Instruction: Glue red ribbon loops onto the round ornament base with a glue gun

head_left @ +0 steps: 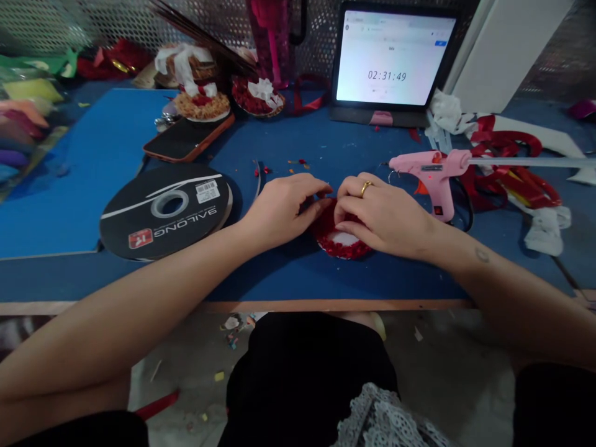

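Observation:
A small round piece with a red ruffled border and a white centre point(345, 238) lies on the blue table near its front edge. My left hand point(293, 202) is at its left side, with curled fingers and thumb closed on the red border. From the right, my right hand point(372, 211), wearing a gold ring, reaches over the piece. Its fingers are bent and pinched together at the red ruffles, and the fingertips partly cover them. Whether a loose bit of ribbon sits between those fingertips is hidden. Just right of this hand is a pink glue gun point(440, 177) with a clear glue stick.
A black ribbon spool point(165, 211) lies left of my left arm. Behind it are a phone point(189, 138) and ruffled round pieces with white bows point(201, 102). A tablet point(393, 59) showing a timer stands at the back. Red ribbons point(507, 136) are heaped at right.

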A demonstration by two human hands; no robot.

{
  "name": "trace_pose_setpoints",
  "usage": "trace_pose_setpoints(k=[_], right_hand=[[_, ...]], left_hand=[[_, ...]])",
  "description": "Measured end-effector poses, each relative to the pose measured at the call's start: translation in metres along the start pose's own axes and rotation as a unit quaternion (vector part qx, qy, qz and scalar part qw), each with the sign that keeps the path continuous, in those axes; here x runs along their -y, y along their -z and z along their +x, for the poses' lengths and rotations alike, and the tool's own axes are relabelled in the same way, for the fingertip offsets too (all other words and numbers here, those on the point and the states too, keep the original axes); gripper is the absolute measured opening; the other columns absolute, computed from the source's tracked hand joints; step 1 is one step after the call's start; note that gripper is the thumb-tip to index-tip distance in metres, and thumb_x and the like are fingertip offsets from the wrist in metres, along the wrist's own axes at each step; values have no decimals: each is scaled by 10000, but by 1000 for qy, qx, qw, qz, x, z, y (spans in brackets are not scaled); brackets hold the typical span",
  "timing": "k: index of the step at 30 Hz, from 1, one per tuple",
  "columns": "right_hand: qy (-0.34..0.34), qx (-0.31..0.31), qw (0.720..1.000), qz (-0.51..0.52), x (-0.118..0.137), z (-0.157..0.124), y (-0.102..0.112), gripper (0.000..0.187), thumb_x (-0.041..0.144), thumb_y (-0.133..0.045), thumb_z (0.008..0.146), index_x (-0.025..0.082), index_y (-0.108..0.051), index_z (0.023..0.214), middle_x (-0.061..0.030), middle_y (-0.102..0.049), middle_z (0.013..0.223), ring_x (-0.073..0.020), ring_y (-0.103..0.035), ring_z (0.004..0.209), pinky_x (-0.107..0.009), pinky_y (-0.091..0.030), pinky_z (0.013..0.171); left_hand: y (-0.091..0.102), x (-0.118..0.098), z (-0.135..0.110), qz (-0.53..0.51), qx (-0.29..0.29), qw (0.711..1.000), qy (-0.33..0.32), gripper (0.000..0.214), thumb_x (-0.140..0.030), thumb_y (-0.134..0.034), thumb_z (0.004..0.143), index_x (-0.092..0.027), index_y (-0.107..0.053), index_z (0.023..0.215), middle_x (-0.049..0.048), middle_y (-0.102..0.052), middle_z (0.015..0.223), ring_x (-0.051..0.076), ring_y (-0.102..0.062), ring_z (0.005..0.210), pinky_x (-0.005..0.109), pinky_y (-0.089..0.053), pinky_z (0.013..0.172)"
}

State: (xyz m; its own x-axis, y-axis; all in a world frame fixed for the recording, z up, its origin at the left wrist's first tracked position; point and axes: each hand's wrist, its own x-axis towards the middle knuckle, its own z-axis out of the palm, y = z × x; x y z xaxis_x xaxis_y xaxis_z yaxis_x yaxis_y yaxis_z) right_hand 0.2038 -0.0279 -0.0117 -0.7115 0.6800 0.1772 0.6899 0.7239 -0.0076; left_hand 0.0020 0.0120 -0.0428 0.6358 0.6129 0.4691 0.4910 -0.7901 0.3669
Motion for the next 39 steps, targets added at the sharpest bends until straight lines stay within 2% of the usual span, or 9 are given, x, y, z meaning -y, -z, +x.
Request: trace_pose_setpoints(k=[11,25,39], right_hand=[[11,1,997,-76,4,1,-1,190,229,-517,927,123,-670,893,-127,-608,988,-248,-488,869,-367,-435,777],[-17,-8,1000,-5,3,-4,0,131,245,-561,903,167,-667,900,-95,-598,969,-232,-504,884,-337,-430,746],[-25,-6,999,-36,7,-1,-1,139,211,-544,905,158,-672,896,-96,-607,974,-229,-490,886,-330,-427,718]], left_hand=[[0,0,0,5,3,1000,-7,230,-239,-511,920,-146,-686,1036,54,-717,932,174,-660,853,277,-490,766],[0,1,0,10,12,1000,1,224,-218,-521,905,-150,-682,1045,60,-722,959,179,-662,866,292,-504,789],[1,-1,0,13,13,1000,4,238,-244,-511,917,-149,-684,1051,61,-722,956,179,-667,894,285,-508,814]])
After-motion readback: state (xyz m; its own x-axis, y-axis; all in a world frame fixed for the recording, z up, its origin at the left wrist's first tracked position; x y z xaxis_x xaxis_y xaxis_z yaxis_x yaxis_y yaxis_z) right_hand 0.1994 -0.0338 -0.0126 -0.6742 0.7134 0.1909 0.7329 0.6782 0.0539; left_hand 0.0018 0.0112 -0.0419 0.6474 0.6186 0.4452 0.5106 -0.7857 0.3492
